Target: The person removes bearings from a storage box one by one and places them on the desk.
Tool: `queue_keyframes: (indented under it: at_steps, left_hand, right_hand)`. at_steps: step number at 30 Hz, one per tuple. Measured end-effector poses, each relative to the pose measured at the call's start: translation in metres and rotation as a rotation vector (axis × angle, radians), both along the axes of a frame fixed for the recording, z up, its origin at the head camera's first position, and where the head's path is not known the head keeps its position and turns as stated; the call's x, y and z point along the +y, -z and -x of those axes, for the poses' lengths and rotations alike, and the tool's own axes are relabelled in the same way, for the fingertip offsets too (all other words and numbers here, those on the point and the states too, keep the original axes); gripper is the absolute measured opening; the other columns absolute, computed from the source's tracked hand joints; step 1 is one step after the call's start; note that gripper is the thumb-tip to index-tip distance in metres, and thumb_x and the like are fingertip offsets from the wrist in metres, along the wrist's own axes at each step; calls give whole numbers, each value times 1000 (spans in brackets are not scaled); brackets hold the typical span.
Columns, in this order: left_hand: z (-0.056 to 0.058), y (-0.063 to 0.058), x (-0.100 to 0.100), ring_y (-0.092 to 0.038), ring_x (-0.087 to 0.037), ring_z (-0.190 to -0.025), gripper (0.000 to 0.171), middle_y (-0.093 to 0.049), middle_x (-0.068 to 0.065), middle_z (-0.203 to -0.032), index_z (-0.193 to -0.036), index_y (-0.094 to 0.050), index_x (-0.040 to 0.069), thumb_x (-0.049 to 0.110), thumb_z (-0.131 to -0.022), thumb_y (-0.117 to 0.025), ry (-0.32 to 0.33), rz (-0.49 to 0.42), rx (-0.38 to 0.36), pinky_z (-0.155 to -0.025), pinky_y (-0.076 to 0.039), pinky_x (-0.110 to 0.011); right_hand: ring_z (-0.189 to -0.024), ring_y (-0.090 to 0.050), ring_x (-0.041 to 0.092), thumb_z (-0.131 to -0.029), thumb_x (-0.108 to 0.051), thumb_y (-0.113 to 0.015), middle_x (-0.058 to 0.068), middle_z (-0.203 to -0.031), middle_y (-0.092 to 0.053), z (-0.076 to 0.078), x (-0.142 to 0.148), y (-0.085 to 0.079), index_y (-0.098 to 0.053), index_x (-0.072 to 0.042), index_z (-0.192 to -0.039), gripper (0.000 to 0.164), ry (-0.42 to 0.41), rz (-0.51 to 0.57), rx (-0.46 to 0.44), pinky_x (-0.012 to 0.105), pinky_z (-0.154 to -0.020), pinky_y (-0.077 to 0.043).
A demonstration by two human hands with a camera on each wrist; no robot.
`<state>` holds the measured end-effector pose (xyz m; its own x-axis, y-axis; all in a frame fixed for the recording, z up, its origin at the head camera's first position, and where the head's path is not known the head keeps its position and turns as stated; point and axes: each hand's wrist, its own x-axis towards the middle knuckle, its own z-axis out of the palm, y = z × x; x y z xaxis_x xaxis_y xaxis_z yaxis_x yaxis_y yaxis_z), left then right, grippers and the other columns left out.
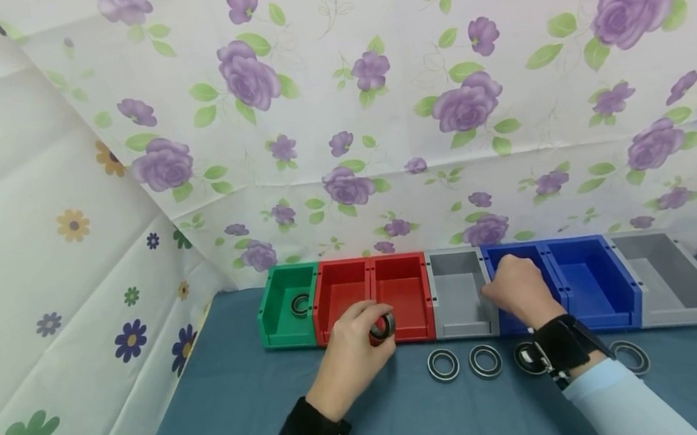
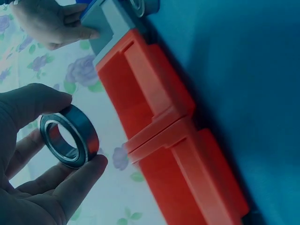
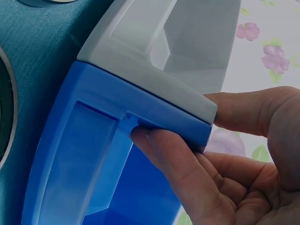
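Observation:
My left hand (image 1: 352, 350) holds a ball bearing (image 2: 84, 133) between thumb and fingertips. In the head view this bearing is tilted on edge, overlapping the front of the right-hand red bin (image 1: 408, 334). My right hand (image 1: 520, 290) pinches the adjoining walls of a grey bin (image 3: 136, 86) and a blue bin (image 3: 89, 86). Its thumb lies on the grey side, and its index fingertip (image 3: 145, 136) reaches inside the blue wall. Another bearing (image 1: 300, 305) lies in the green bin (image 1: 277, 340) at the row's left end.
Several bearings lie on the blue-green tablecloth (image 1: 216, 419) before the bins, among them one bearing (image 1: 443, 365) below the grey bin; another is partly behind my right wrist. A second blue bin (image 1: 605, 321) and a grey bin (image 1: 682, 316) continue the row rightward. Flowered cloth (image 1: 340, 139) hangs behind.

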<state>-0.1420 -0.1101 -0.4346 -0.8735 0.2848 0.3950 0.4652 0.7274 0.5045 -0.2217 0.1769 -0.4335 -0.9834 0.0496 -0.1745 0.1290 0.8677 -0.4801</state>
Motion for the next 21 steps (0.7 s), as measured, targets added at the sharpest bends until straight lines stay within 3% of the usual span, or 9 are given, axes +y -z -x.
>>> queue_keyframes:
  at_steps: [10, 21]
  left_hand:
    - [-9, 19, 5, -53, -10, -98, 47, -54, 0, -116, -119, -64, 21, 20, -74, -78, 26, 83, -131, -75, -45, -19]
    - [-11, 35, 10, -53, -8, -94, 44, -56, 4, -110, -116, -65, 23, 24, -74, -78, 65, 178, -217, -76, -46, -22]
  right_hand:
    - [-49, -51, 18, -79, -19, -60, 5, -57, -49, 0, 1, 1, -56, -6, -64, 21, -1, 6, -1, 28, -43, -40]
    - [-49, -50, 18, -79, -19, -60, 4, -56, -48, 0, 1, 1, -54, -6, -62, 22, -2, 3, 6, 28, -42, -40]
